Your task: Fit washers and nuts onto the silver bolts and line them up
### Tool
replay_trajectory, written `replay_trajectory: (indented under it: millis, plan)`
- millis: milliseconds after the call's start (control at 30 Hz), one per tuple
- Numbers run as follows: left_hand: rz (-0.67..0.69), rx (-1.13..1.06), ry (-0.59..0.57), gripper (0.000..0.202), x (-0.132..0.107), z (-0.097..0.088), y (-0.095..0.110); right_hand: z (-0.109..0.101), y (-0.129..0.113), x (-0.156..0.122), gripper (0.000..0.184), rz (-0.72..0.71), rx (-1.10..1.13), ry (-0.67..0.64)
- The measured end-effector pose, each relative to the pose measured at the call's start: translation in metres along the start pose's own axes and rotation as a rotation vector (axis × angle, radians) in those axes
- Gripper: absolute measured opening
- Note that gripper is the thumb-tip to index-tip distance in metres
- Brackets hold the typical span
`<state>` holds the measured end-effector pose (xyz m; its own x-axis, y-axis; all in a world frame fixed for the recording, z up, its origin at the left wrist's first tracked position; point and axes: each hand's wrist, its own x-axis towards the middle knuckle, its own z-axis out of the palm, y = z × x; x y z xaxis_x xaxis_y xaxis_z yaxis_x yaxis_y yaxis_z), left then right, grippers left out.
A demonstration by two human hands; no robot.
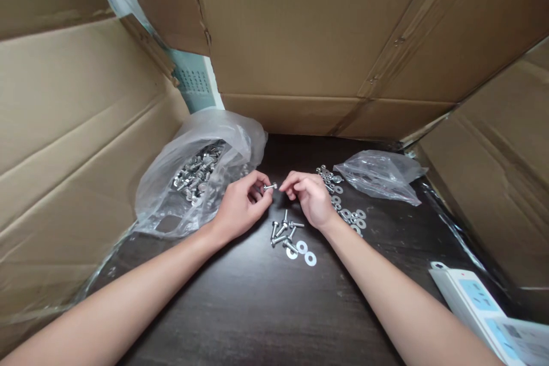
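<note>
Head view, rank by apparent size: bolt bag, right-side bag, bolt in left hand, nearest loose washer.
1. bolt bag
2. right-side bag
3. bolt in the left hand and washer: too alike to rank, washer nearer the camera.

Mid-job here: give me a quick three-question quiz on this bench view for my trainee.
1. True or false: the left hand pinches a bolt in its fingertips.
2. Multiple choice: where does the large bag of bolts lie? A) on the person's left B) on the person's right C) on top of the cardboard
3. Fill in: the three flat rings beside the loose bolts on the dark table are ____.

Key: 1 true; 2 A; 3 washers.
</note>
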<state>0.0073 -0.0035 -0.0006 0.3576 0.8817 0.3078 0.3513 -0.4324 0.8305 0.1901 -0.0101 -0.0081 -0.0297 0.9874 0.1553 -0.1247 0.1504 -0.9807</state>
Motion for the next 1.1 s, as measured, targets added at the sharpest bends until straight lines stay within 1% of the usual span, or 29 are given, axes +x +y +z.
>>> replay_trajectory:
  millis: [67,133,233,400,467,700,900,1000,1100]
  plan:
    - [-0.002,-0.002,-0.001,0.008,0.000,0.000,0.001,0.000,-0.001,0.000,0.025,0.013,0.039,0.057]
    - [-0.003,-0.006,-0.007,0.007,-0.001,0.000,0.001,0.001,-0.002,0.001,0.028,0.023,0.046,0.084]
    - [0.005,-0.017,-0.008,0.007,-0.001,-0.001,0.001,0.002,-0.001,0.001,0.028,0.034,-0.027,0.034]
    - [0.000,-0.039,-0.008,0.006,-0.001,-0.001,-0.001,0.008,0.001,0.000,0.012,0.042,-0.278,-0.071]
    - [-0.004,-0.037,-0.007,0.006,0.000,-0.001,-0.001,0.010,0.002,-0.001,0.012,0.026,-0.329,-0.092]
    - [-0.002,-0.028,-0.028,0.007,-0.001,-0.001,-0.001,0.009,0.001,-0.001,0.010,0.034,-0.332,-0.093]
    - [0.003,-0.016,-0.024,0.006,-0.001,-0.001,0.001,0.010,-0.002,-0.001,0.015,0.007,-0.270,-0.072]
    - [0.001,-0.020,-0.028,0.007,-0.001,-0.001,0.001,0.011,-0.003,-0.001,0.013,0.009,-0.302,-0.080]
    - [-0.001,-0.037,-0.025,0.006,-0.001,-0.002,0.001,0.011,-0.004,-0.002,0.014,0.005,-0.392,-0.100]
